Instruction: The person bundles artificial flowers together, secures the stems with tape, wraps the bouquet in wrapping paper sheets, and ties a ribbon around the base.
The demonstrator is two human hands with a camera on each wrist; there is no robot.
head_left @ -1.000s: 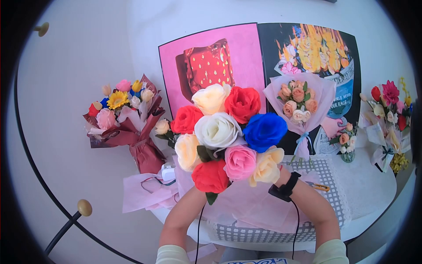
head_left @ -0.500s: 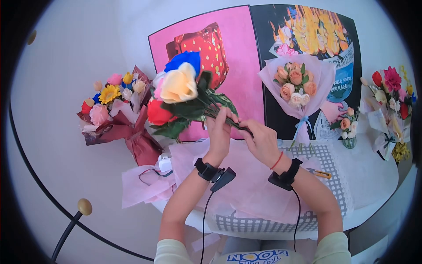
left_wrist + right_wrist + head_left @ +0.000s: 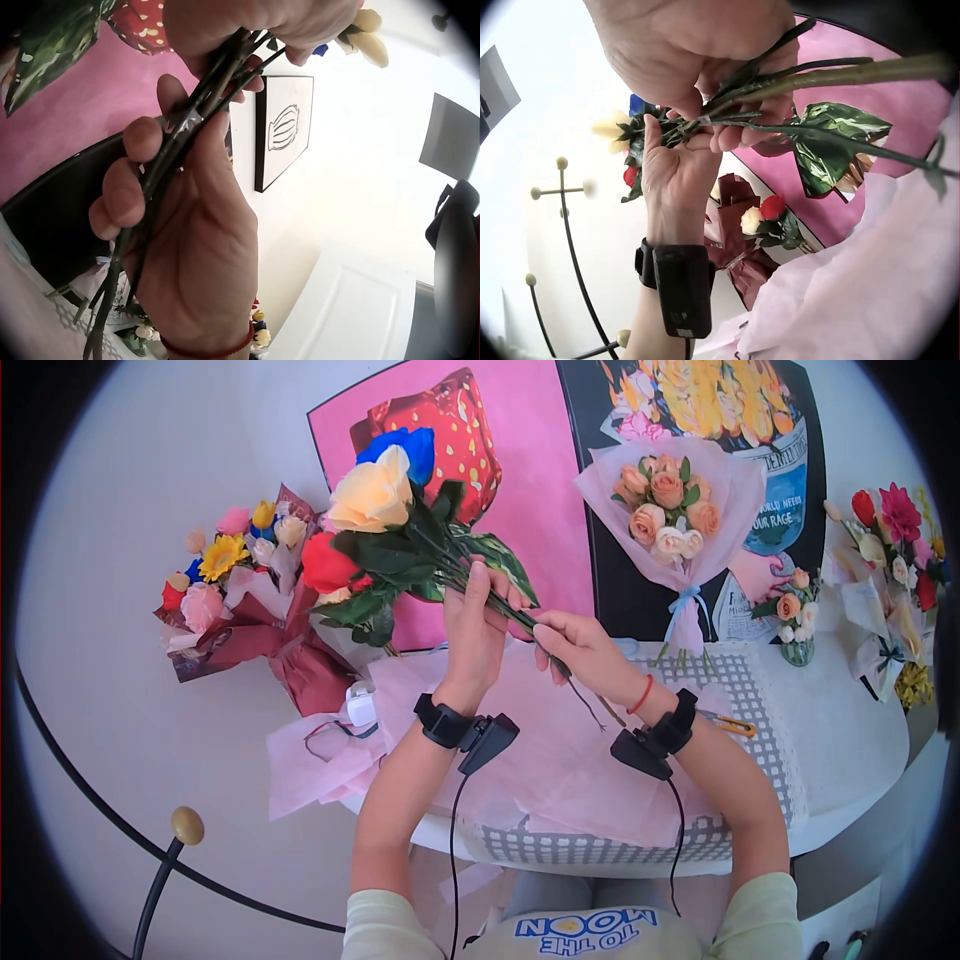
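A bunch of roses, cream, blue and red (image 3: 370, 490), tilts up to the left in the head view, its stems running down to the right. My left hand (image 3: 475, 625) holds the stems just below the leaves. Lower down, my right hand (image 3: 590, 655), with a red string at its wrist, grips the same stems (image 3: 154, 176) between thumb and fingers. A shiny clear band, like tape (image 3: 184, 122), wraps them between the hands in the left wrist view. Loose stem ends (image 3: 855, 75) stick out past the right hand.
Pink wrapping paper (image 3: 560, 760) covers much of the table, with a yellow cutter (image 3: 735, 726) to the right. A maroon-wrapped bouquet (image 3: 310, 660) stands left, a pink-wrapped one (image 3: 690, 600) behind. A small glass vase (image 3: 797, 652) holds roses; another bouquet (image 3: 870, 630) stands far right.
The bunch has swung from facing the camera to lying tilted leftward, then lowered slightly. Both hands, hidden behind the blooms at first, now show on the stems. The head view has tipped downward.
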